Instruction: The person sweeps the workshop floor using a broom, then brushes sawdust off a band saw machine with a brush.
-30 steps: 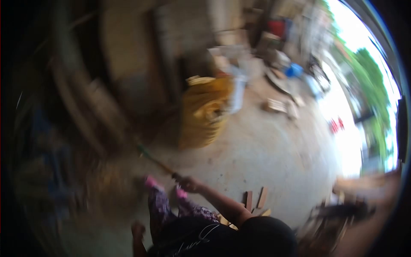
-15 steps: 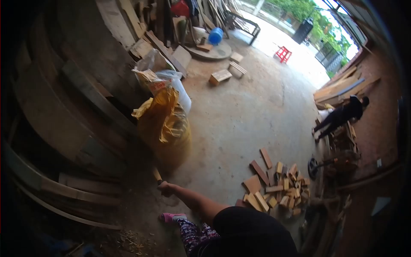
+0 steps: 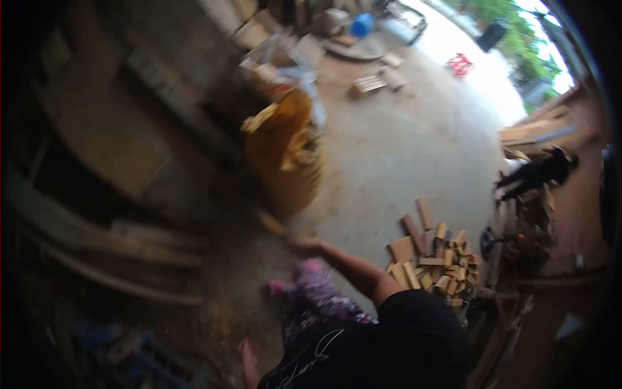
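My right hand [image 3: 304, 246], blurred by motion, is closed around a short, light wooden stick [image 3: 271, 223]. The stick points up and left from the fist, and its far end fades into shadow, so I cannot make out its full shape. Just beyond it stands a tall yellow sack [image 3: 285, 172] with a crumpled open top. Low in the view, left of my black shirt, my left hand [image 3: 248, 355] hangs with its fingers somewhat apart and nothing visible in it.
A heap of wood offcuts [image 3: 447, 262] lies on the concrete floor [image 3: 389, 162] to the right. Boards [image 3: 175, 84] lean along the left. Wood blocks [image 3: 369, 85], a blue container [image 3: 361, 25] and a red stool [image 3: 460, 65] are farther off. Another person [image 3: 538, 174] stands at right.
The view has swung, so the sack and offcuts sit farther right and higher. My left hand has come into view. My right hand still holds the stick, and more of my legs shows.
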`<state>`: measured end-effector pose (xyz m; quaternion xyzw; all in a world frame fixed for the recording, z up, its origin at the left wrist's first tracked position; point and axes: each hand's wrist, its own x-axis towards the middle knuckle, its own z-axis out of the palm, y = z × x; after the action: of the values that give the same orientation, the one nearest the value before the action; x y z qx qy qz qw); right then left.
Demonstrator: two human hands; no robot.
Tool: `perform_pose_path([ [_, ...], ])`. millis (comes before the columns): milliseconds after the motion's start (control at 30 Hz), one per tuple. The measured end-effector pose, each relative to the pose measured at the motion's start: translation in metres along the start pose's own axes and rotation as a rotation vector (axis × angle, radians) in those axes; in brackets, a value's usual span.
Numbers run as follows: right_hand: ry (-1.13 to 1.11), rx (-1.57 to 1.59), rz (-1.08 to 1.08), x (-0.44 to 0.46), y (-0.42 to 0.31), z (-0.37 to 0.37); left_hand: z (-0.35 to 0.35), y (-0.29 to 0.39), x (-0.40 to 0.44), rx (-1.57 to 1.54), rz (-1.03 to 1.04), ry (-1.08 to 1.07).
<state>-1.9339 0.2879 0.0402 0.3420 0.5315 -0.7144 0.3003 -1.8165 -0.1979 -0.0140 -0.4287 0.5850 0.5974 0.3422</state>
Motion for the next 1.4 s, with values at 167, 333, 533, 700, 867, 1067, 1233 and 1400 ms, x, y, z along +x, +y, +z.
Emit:
perform_pose_path([
  [167,-0.184,-0.367,-0.029,0.173,0.047,0.022,0.007,-0.005,-0.020,-0.006,-0.057,0.059],
  [333,0.180,-0.717,0.128,0.093,0.075,0.128,-0.037,-0.070,-0.012,-0.138,-0.116,-0.015],
  [533,-0.545,-0.587,-0.107,-0.032,-0.015,0.089,0.005,-0.059,-0.061,-0.077,-0.165,0.166],
  [700,-0.230,-0.732,0.157,-0.083,-0.057,0.047,0.022,-0.062,-0.032,-0.222,-0.085,0.058],
  [867,-0.136,-0.642,0.087,-0.014,-0.048,0.049,0.050,-0.048,-0.029,-0.294,-0.018,0.032],
  [1067,0.000,-0.968,0.042,0.066,0.037,0.141,0.057,-0.048,-0.047,-0.312,-0.069,0.121],
  [1233,-0.770,-1.349,-0.250,0.084,0.111,0.115,0.039,-0.078,-0.065,-0.417,-0.084,0.167],
  [1400,-0.532,-0.682,0.215,-0.077,-0.052,0.161,0.014,-0.109,-0.066,-0.528,-0.076,0.183],
])
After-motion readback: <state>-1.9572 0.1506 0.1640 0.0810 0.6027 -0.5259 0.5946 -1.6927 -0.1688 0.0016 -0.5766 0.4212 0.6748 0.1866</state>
